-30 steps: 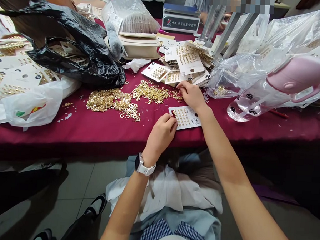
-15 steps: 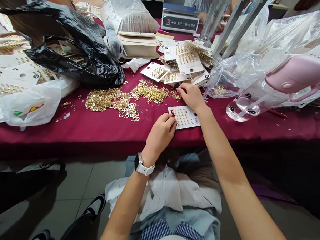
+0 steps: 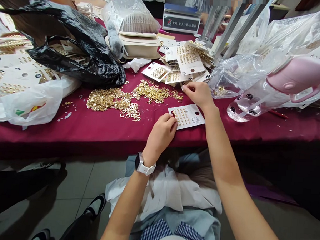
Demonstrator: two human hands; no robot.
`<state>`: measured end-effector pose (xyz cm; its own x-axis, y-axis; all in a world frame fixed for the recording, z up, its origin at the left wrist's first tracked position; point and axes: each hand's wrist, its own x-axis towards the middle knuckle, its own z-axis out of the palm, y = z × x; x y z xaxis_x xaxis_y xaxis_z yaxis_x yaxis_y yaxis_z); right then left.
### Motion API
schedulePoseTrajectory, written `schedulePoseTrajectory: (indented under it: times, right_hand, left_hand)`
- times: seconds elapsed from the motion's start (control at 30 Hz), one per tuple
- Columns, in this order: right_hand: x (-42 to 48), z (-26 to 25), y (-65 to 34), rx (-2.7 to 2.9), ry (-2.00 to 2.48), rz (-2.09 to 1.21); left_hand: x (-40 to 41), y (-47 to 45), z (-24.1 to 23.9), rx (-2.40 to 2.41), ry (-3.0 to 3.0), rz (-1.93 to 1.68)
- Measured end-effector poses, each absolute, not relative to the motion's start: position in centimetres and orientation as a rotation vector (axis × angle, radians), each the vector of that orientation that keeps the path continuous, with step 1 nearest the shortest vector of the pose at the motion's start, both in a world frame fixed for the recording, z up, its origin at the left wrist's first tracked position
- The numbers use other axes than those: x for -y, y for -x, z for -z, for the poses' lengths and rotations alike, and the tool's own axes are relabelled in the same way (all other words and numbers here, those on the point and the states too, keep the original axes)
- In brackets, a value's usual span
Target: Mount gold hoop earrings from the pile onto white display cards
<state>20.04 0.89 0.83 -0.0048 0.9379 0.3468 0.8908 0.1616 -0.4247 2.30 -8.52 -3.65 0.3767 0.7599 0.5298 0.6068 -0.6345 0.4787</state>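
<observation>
Maroon tablecloth (image 3: 95,127): left hand (image 3: 160,132) pinches card (image 3: 188,116), right hand (image 3: 199,93) outstretched.

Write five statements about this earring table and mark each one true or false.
1. The left hand touches the near-left corner of the white earring card. True.
2. The right hand lies flat on that card. False: it is beyond the card, fingers pinched, near the stack of filled cards.
3. The loose gold hoops lie on the red tablecloth, left of the card. True.
4. The pink-lidded bottle stands upright. False: it lies on its side.
5. The white watch is on the right wrist. False: it is on the left wrist.
</observation>
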Motion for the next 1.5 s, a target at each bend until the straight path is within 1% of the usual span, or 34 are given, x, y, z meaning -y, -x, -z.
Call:
schedulePoseTrajectory:
  times: [0.13, 0.23, 0.4, 0.6, 0.83, 1.17, 1.5]
  right_hand:
    - [0.0, -1.2, -22.0, 1.656, 2.202, -0.049]
    - [0.6, -1.0, -23.5, 1.483, 2.374, -0.005]
    - [0.5, -0.3, -24.4, 1.507, 2.398, -0.058]
    - [-0.4, 0.9, -24.4, 1.604, 2.407, 0.071]
    - [-0.8, 1.7, -24.7, 1.602, 2.374, 0.137]
    - [-1.4, 2.6, -25.6, 1.618, 2.242, 0.149]
    - [-1.5, 2.6, -25.1, 1.595, 2.241, 0.133]
  left_hand:
    - [8.5, -2.3, 3.7, -1.226, -2.410, -1.112]
    - [8.6, -2.3, 3.7, -1.222, -2.407, -1.108]
    - [8.5, -2.3, 3.6, -1.224, -2.407, -1.094]
    - [8.5, -2.3, 3.7, -1.235, -2.387, -1.069]
    - [8.6, -2.3, 3.4, -1.245, -2.393, -1.056]
    - [8.6, -2.4, 3.4, -1.243, -2.369, -1.058]
    - [8.6, -2.3, 3.4, -1.241, -2.403, -1.053]
